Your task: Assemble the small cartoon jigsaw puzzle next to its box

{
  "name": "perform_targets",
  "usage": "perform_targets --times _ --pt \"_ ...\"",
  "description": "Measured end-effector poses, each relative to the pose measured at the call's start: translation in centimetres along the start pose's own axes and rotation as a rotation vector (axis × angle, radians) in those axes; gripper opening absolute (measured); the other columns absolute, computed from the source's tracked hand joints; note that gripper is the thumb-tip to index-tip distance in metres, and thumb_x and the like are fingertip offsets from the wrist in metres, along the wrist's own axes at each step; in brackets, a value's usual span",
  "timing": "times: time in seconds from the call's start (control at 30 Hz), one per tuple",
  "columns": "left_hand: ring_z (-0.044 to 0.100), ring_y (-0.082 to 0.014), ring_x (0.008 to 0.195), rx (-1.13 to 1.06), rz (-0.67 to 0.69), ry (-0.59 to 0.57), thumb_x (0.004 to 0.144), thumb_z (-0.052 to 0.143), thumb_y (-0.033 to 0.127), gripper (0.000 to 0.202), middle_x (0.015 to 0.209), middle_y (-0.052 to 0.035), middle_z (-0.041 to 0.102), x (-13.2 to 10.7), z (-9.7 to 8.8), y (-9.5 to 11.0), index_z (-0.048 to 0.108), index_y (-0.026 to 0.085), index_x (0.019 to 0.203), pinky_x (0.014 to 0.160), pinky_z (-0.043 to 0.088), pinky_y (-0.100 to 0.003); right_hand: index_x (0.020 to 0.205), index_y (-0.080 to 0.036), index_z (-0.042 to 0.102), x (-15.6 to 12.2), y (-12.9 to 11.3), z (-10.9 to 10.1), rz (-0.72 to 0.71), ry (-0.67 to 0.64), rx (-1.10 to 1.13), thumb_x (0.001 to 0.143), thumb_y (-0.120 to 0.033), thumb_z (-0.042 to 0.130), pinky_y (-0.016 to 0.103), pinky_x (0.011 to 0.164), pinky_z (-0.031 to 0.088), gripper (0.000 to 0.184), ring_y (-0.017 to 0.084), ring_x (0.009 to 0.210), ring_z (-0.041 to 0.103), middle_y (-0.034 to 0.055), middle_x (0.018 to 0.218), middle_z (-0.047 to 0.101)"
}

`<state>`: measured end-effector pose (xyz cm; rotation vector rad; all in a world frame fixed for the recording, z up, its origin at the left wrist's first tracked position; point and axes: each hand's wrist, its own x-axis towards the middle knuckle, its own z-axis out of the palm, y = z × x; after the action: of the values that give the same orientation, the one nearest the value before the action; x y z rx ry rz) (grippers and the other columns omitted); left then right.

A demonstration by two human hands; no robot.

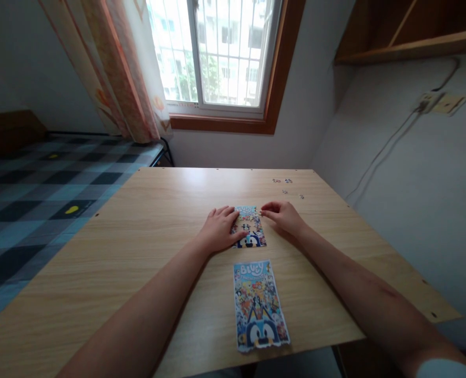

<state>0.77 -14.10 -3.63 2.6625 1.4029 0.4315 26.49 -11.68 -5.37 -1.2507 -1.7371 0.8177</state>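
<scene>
A partly assembled jigsaw puzzle (259,229) with a blue dog face lies on the table, and bare wood shows through gaps in its middle. Flat across its left edge rests my left hand (218,230), fingers spread and thumb over the lower part. Just off the puzzle's upper right edge, my right hand (283,216) pinches a small puzzle piece (261,212) between thumb and fingertips. Closer to me lies a printed reference picture (259,304) with "Bluey" lettering and a torn lower edge. Several loose puzzle pieces (288,181) lie apart at the table's far right.
The light wooden table (146,231) reaches toward a barred window (233,58). A bed (71,178) with a checked sheet stands at its left, beside a curtain (126,79). On the right wall are a socket with a cable (386,144) and a wooden shelf (414,50).
</scene>
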Motion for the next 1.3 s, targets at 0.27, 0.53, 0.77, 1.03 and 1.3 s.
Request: perform_targets --times 0.27,0.53,0.77,1.03,1.3 --pt "0.043 -0.0356 0.14 -0.037 0.027 0.011 0.085 0.059 0.066 0.065 0.147 -0.0133 0.053 -0.2 0.1 0.1 0.059 0.023 0.134 0.118 0.028 -0.059 0.091 -0.02 0.078 -0.8 -2.0 3.5 -0.089 -0.071 -0.059 0.082 -0.032 0.069 0.029 0.073 0.053 0.017 0.018 0.076 0.069 0.0044 0.086 0.078" --pt "0.044 -0.0337 0.14 -0.02 0.015 0.008 0.085 0.061 0.064 0.064 0.148 -0.0122 0.053 -0.2 0.1 0.3 0.058 0.024 0.136 0.118 0.03 -0.057 0.089 -0.022 0.079 -0.7 -2.0 3.7 -0.185 -0.061 -0.153 0.084 -0.024 0.068 0.029 0.074 0.051 0.013 0.018 0.077 0.07 0.0029 0.086 0.079" --pt "0.045 -0.0335 0.139 -0.014 0.027 0.018 0.085 0.061 0.065 0.065 0.148 -0.0126 0.054 -0.1 0.2 0.2 0.059 0.023 0.136 0.117 0.031 -0.055 0.087 -0.023 0.079 -0.3 -2.0 3.6 -0.267 -0.028 -0.328 0.084 -0.021 0.072 0.034 0.085 0.047 0.007 0.02 0.084 0.067 0.0033 0.084 0.077" --pt "0.046 -0.0331 0.138 -0.003 0.03 0.024 0.086 0.059 0.066 0.065 0.146 -0.0132 0.055 -0.1 0.2 0.2 0.06 0.023 0.134 0.117 0.031 -0.054 0.089 -0.022 0.078 -0.4 -2.0 4.0 -0.269 -0.023 -0.42 0.086 -0.022 0.072 0.035 0.088 0.044 0.006 0.021 0.089 0.063 0.0046 0.085 0.072" --pt "0.046 -0.0329 0.138 0.003 0.022 0.007 0.086 0.06 0.065 0.066 0.147 -0.0135 0.054 -0.1 -0.1 0.3 0.058 0.022 0.136 0.117 0.032 -0.054 0.092 -0.021 0.077 -0.6 -1.6 3.8 -0.314 0.071 -0.424 0.087 -0.016 0.068 0.036 0.089 0.045 0.011 0.022 0.09 0.06 0.005 0.087 0.069"
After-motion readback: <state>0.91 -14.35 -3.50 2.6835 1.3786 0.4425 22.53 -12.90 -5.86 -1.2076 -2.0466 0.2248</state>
